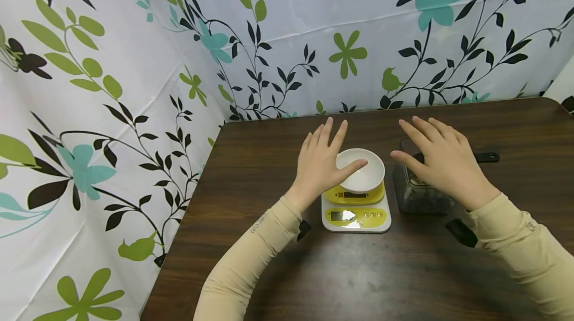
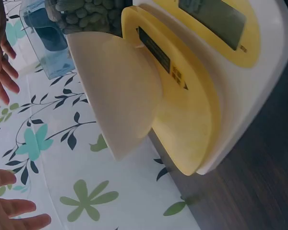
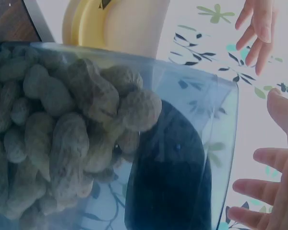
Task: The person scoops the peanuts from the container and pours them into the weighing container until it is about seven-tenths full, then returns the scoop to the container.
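Both hands are raised with fingers spread, holding nothing. My left hand (image 1: 319, 164) hovers by a white bowl (image 1: 369, 177), its thumb overlapping the bowl in the head view. The bowl sits on a white and yellow kitchen scale (image 1: 356, 225) with a small display. My right hand (image 1: 441, 161) is over a clear plastic container (image 1: 421, 204) to the right of the scale, partly covering it. Unshelled peanuts (image 3: 62, 139) fill part of that container, as the right wrist view shows. A black scoop (image 3: 170, 167) stands in it, its handle (image 1: 488, 157) sticking out to the right.
A dark wood table (image 1: 251, 176) carries everything. Behind it and along the left hangs a white curtain (image 1: 291, 12) with leaf and flower prints. Black wrist straps (image 1: 462, 233) show at the sleeves.
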A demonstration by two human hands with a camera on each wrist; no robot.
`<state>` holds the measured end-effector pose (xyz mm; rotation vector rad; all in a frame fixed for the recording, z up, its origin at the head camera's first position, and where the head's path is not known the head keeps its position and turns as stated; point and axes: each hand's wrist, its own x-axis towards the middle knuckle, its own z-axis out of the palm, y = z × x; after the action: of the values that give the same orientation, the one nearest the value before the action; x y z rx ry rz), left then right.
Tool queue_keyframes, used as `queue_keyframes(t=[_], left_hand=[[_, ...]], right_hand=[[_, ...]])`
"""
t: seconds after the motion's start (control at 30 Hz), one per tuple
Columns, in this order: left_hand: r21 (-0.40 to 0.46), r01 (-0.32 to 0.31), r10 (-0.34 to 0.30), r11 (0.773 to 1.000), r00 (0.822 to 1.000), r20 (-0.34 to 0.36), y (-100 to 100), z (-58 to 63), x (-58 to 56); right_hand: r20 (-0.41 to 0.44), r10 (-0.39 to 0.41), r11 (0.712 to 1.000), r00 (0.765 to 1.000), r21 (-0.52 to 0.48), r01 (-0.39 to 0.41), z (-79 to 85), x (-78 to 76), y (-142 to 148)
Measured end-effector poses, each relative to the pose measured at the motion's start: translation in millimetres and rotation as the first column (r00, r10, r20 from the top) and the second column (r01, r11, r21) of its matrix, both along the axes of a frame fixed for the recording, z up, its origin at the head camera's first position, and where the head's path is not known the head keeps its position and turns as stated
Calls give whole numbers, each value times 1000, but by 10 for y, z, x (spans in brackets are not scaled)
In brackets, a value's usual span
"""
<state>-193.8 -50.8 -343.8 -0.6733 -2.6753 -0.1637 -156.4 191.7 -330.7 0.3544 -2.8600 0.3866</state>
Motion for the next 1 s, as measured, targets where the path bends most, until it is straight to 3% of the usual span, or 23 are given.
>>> queue_keyframes(t=[0.27,0.5,0.67,0.8,1.0], left_hand=[[122,69,-53,990,990,-131,137,22,22],[221,124,-83,967,979,-188,311,35,52],[290,155,-123,945,984,-126,463,-3,92],[329,152,-151,932,988,-28,585,-49,132],[341,129,-172,931,980,99,736,-143,182]], right_hand=[[-155,-30,995,987,-100,15,46,42,81],[-366,-38,972,930,-229,-50,50,62,200],[-409,-60,948,911,-308,-76,50,85,332],[-435,-93,922,895,-378,-88,19,95,451],[-398,-183,895,899,-445,-15,-85,98,618]])
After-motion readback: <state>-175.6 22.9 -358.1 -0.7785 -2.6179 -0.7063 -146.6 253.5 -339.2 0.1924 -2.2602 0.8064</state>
